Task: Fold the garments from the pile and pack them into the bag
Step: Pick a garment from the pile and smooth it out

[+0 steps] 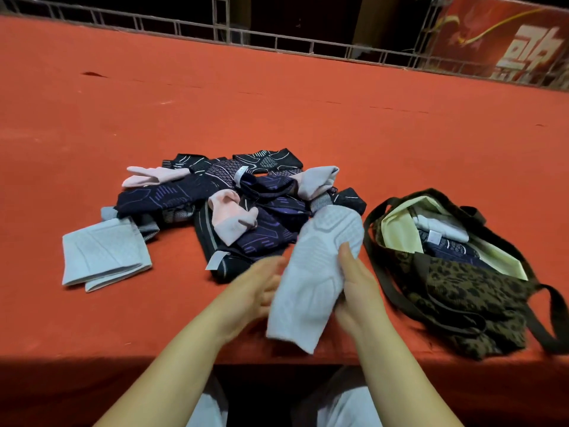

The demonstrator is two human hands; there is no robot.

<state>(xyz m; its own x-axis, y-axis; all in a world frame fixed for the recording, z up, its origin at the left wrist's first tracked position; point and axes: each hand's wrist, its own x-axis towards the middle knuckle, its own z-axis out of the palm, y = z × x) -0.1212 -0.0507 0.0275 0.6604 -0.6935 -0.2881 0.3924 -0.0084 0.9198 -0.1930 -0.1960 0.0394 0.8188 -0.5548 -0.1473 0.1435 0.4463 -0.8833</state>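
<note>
A pale blue-white garment (314, 272) is held up just above the near table edge. My right hand (358, 288) grips its right side with the thumb over the cloth. My left hand (260, 291) is blurred at the garment's left side, fingers relaxed; whether it grips the cloth I cannot tell. Behind the hands lies the pile (234, 198) of dark navy patterned, pink and grey garments. To the right the leopard-print bag (462, 291) lies open with a pale yellow lining; folded white and navy pieces (443, 235) sit inside.
A folded pale blue garment (104, 254) lies apart at the left of the pile. The red table cover (277, 103) stretches far back to a metal railing (277, 38). The bag's dark straps (548, 328) hang near the front right edge.
</note>
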